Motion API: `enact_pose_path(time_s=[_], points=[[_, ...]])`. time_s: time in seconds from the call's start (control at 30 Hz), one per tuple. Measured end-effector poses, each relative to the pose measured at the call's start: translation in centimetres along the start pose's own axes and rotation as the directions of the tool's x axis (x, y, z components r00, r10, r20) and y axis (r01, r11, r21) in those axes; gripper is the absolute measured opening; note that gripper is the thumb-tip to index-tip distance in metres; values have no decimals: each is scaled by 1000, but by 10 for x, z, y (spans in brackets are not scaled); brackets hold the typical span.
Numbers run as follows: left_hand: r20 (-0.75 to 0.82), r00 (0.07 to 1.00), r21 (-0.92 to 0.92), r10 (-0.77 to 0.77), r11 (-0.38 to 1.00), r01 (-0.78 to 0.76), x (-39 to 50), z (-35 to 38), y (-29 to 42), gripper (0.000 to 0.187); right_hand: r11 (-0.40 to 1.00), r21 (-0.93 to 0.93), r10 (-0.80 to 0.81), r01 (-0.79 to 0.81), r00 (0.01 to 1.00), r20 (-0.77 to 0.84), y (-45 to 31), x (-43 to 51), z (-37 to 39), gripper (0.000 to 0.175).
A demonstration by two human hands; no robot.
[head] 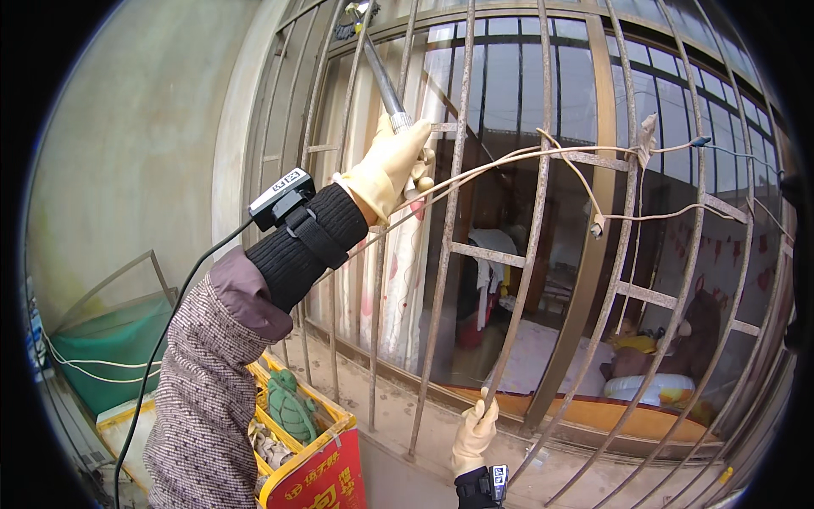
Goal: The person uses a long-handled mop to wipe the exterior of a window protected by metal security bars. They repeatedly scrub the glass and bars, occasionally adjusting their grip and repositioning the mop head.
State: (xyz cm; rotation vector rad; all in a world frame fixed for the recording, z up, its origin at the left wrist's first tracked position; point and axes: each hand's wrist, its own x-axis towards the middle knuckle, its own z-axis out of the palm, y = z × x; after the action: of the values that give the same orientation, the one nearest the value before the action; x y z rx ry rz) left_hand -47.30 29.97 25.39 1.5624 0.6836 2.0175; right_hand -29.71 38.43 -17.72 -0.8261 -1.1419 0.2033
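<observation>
My left hand (pixel 389 167), in a pale rubber glove, is closed around a metal pole (pixel 383 79) and raised in front of a barred window. The pole tilts up and left to a head with dark, shaggy material (pixel 346 30) near the window's top left corner. Lower down, my right hand (pixel 475 427), in the same kind of glove, is closed around a rusty vertical window bar (pixel 505 356). Pale cables (pixel 493 167) run across the bars beside my left wrist. Behind the bars is the sliding window's glass (pixel 515 83).
A yellow-rimmed box with a red printed front (pixel 324 467) stands below my left arm, with a green turtle-shaped item (pixel 291 407) in it. Green netting (pixel 111 353) lies by the wall (pixel 133 159). A black cable (pixel 141 394) trails from my left wrist device (pixel 283 197). A cable end hangs at a small connector (pixel 596 226).
</observation>
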Motion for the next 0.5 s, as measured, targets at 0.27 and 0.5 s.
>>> enact_pose_path(time_s=[0.27,0.5], points=[[-223,975,111,-23,993,49,41,-5,-15,18,999,16,-31,31,1000,1,13,-1,3,34],[-194,981,212,-26,975,68,73,-15,-32,32,999,43,-22,22,1000,0,16,-2,3,34]])
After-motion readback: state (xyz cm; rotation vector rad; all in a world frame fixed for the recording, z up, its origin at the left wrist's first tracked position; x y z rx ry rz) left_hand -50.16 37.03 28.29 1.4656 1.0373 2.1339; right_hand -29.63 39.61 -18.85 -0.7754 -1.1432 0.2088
